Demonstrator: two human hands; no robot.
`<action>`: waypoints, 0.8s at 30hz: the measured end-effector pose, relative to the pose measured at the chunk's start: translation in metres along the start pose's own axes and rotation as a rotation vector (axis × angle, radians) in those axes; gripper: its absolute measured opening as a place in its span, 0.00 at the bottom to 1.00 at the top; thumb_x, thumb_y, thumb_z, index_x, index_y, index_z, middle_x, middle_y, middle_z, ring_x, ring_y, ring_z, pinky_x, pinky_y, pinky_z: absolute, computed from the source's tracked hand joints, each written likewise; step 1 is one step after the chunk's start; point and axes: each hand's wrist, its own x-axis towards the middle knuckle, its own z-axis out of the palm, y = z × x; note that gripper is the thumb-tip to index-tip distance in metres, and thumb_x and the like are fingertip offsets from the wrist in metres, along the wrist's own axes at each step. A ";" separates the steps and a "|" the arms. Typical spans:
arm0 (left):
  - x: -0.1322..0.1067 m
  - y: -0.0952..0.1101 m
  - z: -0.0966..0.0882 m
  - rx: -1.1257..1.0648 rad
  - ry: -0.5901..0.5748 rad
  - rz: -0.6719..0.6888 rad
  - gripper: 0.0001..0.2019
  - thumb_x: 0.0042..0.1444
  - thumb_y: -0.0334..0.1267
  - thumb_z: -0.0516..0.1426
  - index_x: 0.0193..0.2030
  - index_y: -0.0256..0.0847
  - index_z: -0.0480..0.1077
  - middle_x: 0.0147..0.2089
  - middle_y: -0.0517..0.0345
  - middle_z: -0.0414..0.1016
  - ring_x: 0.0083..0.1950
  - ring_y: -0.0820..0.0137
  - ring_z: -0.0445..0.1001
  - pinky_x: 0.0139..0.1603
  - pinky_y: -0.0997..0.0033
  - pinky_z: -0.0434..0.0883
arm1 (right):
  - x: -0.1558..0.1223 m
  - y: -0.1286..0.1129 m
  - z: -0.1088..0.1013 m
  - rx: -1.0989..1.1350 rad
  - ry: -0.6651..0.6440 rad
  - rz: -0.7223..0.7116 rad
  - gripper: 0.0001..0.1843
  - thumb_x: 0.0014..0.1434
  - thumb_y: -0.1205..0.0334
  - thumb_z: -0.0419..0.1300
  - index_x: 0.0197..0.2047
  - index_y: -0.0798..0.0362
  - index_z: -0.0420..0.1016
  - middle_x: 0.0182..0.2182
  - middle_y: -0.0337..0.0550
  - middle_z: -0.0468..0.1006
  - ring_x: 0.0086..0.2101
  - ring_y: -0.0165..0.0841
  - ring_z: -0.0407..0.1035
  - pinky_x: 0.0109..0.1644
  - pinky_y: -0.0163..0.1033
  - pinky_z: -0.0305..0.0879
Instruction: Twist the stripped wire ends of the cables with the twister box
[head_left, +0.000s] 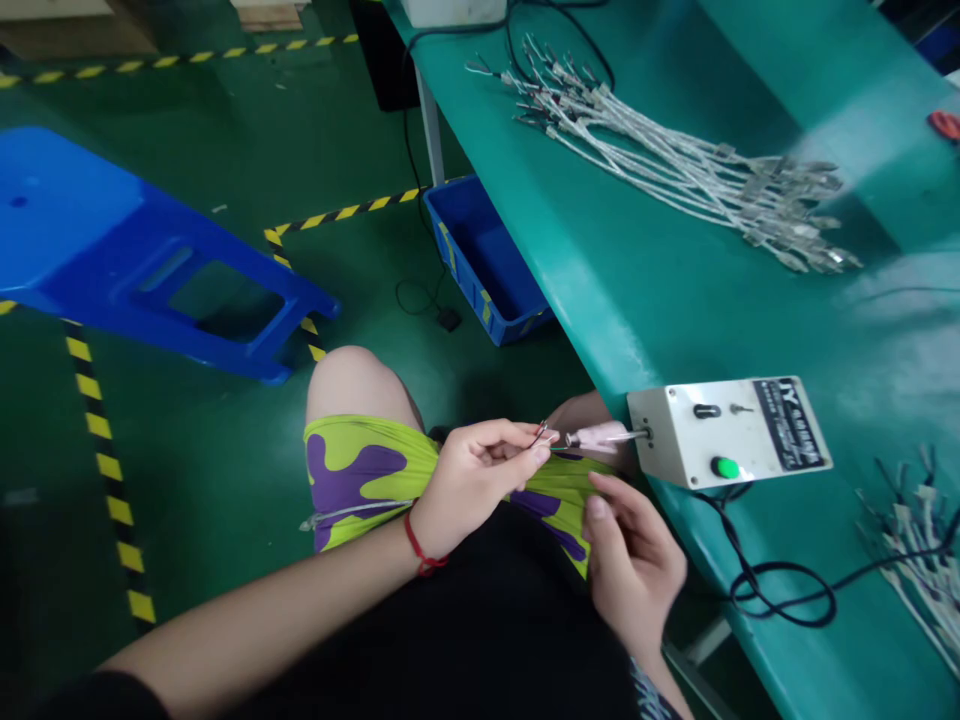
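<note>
My left hand [480,465] is closed in a pinch on the stripped end of a cable, with thin coloured wires showing at the fingertips. The tail of this white cable [356,511] sticks out behind the hand, over my lap. Just beyond the fingertips is the tip of a metal spindle [600,437], pointing at me from a white machine box [697,435] at the table edge. A green wire reaches toward the spindle tip; whether it touches is unclear. My right hand [637,560] hovers below the spindle, fingers loosely curled, thumb and forefinger slightly apart, holding nothing visible.
A bundle of white cables [675,160] lies on the green table [712,310], and more cables [926,550] lie at the right edge. A black power cord [795,600] loops beside the box. On the floor are a blue bin [487,260] and a blue stool [142,230].
</note>
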 end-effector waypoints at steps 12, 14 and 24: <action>-0.017 0.007 -0.010 0.143 -0.105 -0.025 0.08 0.58 0.40 0.70 0.35 0.36 0.83 0.29 0.56 0.79 0.26 0.74 0.72 0.27 0.76 0.68 | 0.015 0.005 0.025 0.305 -0.229 0.145 0.07 0.60 0.58 0.73 0.41 0.50 0.83 0.21 0.34 0.70 0.23 0.27 0.62 0.28 0.36 0.58; -0.017 0.008 -0.009 0.118 -0.116 -0.037 0.07 0.57 0.38 0.70 0.38 0.36 0.83 0.30 0.56 0.80 0.26 0.75 0.72 0.26 0.77 0.68 | 0.018 0.002 0.028 0.360 -0.247 0.196 0.07 0.60 0.58 0.72 0.37 0.51 0.81 0.19 0.32 0.67 0.22 0.26 0.58 0.28 0.35 0.56; -0.016 0.009 -0.009 0.121 -0.185 -0.031 0.07 0.61 0.37 0.68 0.39 0.35 0.84 0.32 0.54 0.80 0.27 0.75 0.72 0.27 0.77 0.67 | 0.013 -0.003 0.024 0.265 -0.109 0.076 0.10 0.62 0.59 0.72 0.47 0.48 0.83 0.31 0.40 0.81 0.32 0.30 0.73 0.38 0.36 0.70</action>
